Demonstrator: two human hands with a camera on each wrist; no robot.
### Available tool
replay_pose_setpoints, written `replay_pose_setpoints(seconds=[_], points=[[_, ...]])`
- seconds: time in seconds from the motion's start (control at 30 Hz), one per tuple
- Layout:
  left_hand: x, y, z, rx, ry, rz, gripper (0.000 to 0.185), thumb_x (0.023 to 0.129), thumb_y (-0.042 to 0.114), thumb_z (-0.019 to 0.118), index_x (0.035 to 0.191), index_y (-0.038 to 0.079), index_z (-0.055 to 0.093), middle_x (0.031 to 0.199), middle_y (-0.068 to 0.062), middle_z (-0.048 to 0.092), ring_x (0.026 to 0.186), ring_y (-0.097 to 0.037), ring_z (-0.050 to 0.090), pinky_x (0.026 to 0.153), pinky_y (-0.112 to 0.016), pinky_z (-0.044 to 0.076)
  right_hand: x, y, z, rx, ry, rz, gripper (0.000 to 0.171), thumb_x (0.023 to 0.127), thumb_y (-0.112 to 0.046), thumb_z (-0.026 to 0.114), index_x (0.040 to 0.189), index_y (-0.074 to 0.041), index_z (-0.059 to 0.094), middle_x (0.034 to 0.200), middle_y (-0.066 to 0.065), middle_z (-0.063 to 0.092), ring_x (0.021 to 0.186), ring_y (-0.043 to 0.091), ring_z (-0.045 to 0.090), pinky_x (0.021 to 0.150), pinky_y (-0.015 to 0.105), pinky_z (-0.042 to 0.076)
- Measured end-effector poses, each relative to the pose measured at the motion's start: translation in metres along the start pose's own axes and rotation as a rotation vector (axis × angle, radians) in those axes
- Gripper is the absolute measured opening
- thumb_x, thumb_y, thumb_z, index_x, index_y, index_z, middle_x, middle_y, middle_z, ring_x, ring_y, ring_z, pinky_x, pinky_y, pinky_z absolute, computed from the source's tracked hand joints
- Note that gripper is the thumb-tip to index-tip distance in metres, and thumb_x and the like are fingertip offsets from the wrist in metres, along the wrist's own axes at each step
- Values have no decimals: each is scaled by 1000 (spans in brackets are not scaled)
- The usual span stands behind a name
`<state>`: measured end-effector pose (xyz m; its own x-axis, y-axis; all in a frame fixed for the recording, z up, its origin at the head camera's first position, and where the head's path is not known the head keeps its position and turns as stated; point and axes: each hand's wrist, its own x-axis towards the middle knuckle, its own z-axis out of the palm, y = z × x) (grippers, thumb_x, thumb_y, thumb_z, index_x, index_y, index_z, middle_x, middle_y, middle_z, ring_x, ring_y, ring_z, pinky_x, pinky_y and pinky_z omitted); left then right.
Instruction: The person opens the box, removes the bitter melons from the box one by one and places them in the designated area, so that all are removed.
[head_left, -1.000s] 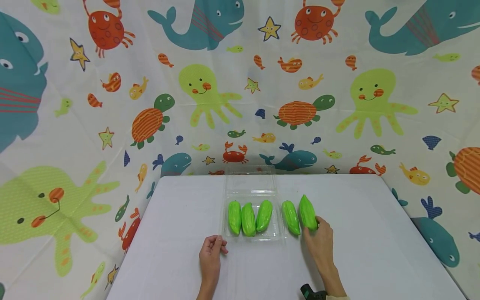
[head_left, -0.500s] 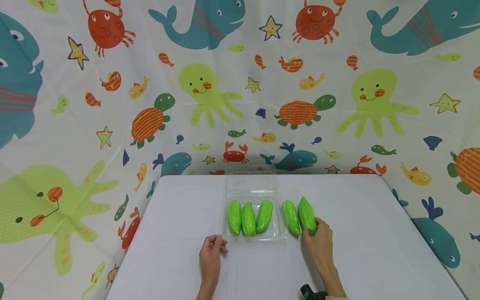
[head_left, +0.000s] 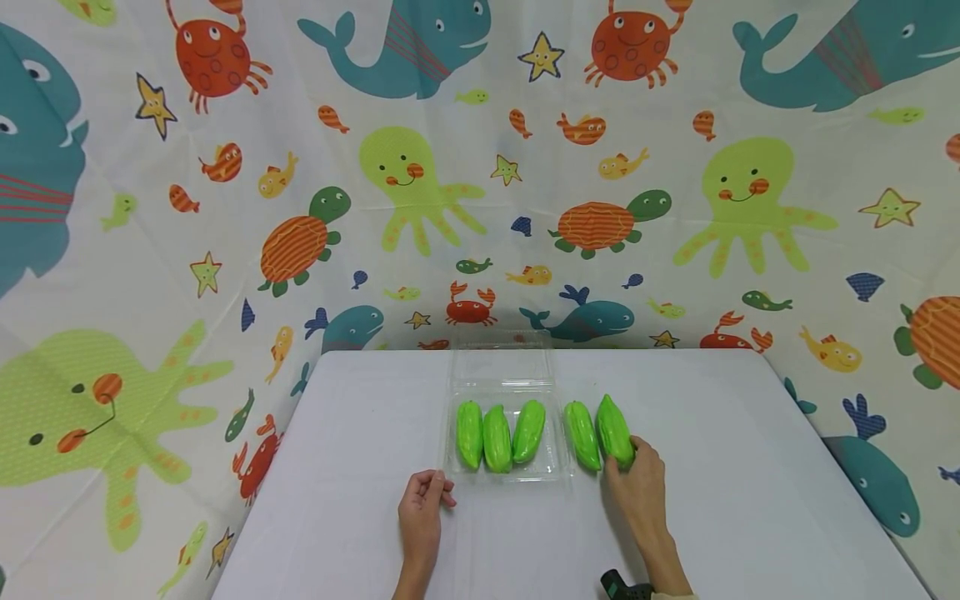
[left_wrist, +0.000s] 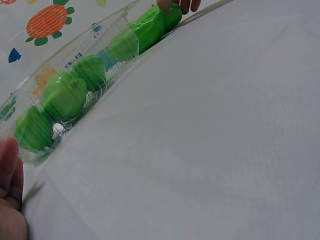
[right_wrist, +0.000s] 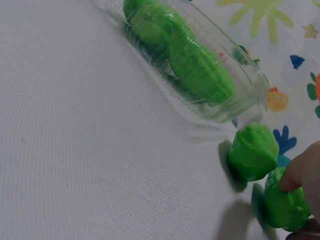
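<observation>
My right hand (head_left: pixel 639 483) grips the near end of a green ridged gourd (head_left: pixel 613 427), thumb on its left and fingers on its right. A second green gourd (head_left: pixel 581 435) lies just left of it, outside the box. Three more gourds (head_left: pixel 497 440) lie side by side in a clear plastic box (head_left: pixel 551 467) with its lid (head_left: pixel 501 367) folded back. My left hand (head_left: pixel 422 510) rests by the box's front left corner, fingers loosely curled; whether the thumb touches the box, I cannot tell. In the right wrist view the thumb (right_wrist: pixel 302 172) presses on the gripped gourd (right_wrist: pixel 280 207).
A white cloth covers the table (head_left: pixel 720 467), whose far edge meets a curtain (head_left: pixel 480 208) printed with sea animals. A dark wrist device (head_left: pixel 624 586) sits at the right wrist.
The right hand and the gourd in its grip have shifted very slightly toward me. The left hand, the box and the other gourds stay where they were.
</observation>
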<state>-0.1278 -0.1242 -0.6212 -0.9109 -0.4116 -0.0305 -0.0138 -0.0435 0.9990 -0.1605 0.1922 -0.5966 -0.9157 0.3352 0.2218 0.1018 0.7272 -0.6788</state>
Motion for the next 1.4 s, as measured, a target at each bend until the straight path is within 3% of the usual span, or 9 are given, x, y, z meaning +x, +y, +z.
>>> replay_pose_setpoints(seconds=[0.6, 1.13, 1.4], points=[[1, -3, 0, 11, 2, 18, 16, 101, 16, 59, 101, 0, 61, 83, -15, 68, 60, -14, 64, 61, -23, 54, -1, -2, -1, 9, 12, 7, 53, 90, -16, 64, 131, 14, 50, 125, 36, 57, 118, 50, 53, 96, 59, 45], [1, -2, 0, -4, -6, 8, 20, 101, 20, 61, 102, 0, 61, 85, -16, 68, 60, -13, 64, 61, -23, 55, -3, -3, -2, 10, -11, 14, 49, 95, -15, 60, 130, 16, 49, 117, 33, 58, 109, 45, 56, 89, 55, 48], [0, -1, 0, -10, -2, 16, 21, 101, 19, 61, 101, -1, 62, 83, -14, 68, 59, -13, 64, 60, -24, 55, -4, -3, -3, 9, 21, 18, 47, 94, -13, 61, 129, 17, 50, 116, 33, 58, 106, 44, 57, 85, 54, 49]])
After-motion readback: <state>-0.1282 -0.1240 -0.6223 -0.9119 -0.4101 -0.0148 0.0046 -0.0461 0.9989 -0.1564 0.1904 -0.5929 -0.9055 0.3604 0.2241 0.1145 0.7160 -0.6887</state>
